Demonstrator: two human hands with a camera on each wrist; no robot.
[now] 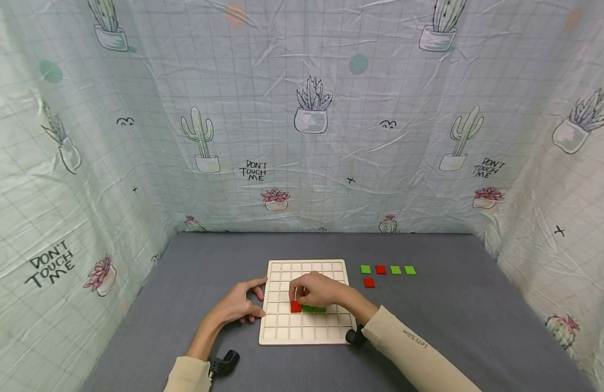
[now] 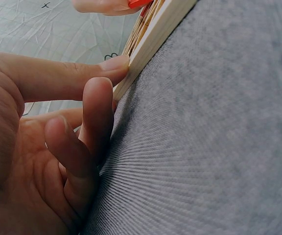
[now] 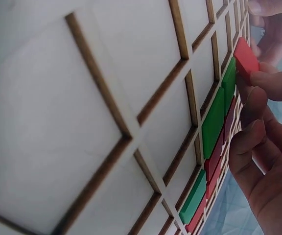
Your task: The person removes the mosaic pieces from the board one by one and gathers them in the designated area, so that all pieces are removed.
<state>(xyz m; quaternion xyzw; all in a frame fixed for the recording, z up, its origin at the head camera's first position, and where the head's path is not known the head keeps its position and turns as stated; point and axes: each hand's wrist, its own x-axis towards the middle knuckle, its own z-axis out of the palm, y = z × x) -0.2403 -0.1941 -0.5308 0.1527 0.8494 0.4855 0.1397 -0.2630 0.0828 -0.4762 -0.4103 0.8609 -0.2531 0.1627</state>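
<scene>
A pale wooden grid board (image 1: 277, 333) lies flat on the grey table. My right hand (image 1: 319, 289) is over its middle and pinches a red square tile (image 3: 247, 59) between thumb and fingertips. The tile looks tilted in the right wrist view, at the end of a row of green tiles (image 3: 213, 125). Several red tiles (image 3: 213, 165) sit in the cells behind that row, mostly hidden by my hand in the head view. At the board's left edge my left hand (image 1: 235, 303) rests with thumb and a finger (image 2: 72, 81) touching the side, other fingers loosely bent.
Right of the board lie loose tiles: a row with green tiles (image 1: 395, 270) and a red one (image 1: 381, 270), plus another red tile (image 1: 369, 283) in front. A patterned curtain (image 1: 312, 163) surrounds the table (image 1: 429, 326). Black wrist cameras (image 1: 225, 363) are on both wrists.
</scene>
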